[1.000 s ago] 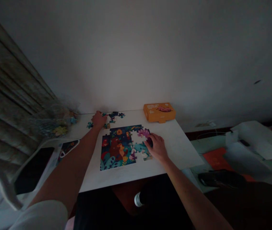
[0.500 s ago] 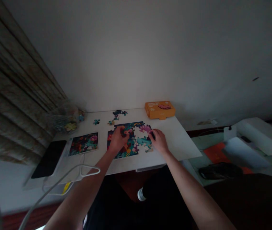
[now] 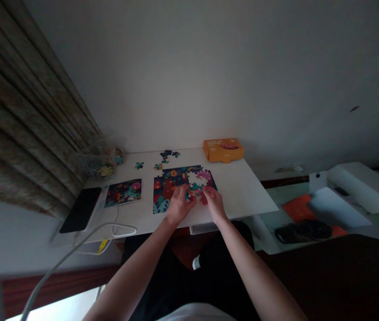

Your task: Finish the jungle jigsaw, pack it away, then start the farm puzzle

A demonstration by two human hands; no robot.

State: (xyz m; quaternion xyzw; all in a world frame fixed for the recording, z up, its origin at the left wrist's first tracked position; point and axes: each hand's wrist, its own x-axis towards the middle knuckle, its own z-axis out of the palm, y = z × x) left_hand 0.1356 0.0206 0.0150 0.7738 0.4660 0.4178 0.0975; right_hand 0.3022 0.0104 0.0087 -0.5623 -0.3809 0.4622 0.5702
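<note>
Can see a mostly joined jigsaw (image 3: 168,187) on a white table (image 3: 242,191), unfilled towards its far right, with loose pieces (image 3: 166,153) unfitted beyond its far edge, left hand (image 3: 180,206) and right hand (image 3: 213,203) curled at its near right, but cannot tell their grip.

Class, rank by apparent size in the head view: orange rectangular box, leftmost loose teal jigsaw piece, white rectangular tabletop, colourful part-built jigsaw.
1. White rectangular tabletop
2. Part-built jigsaw
3. Orange box
4. Loose teal piece
</note>
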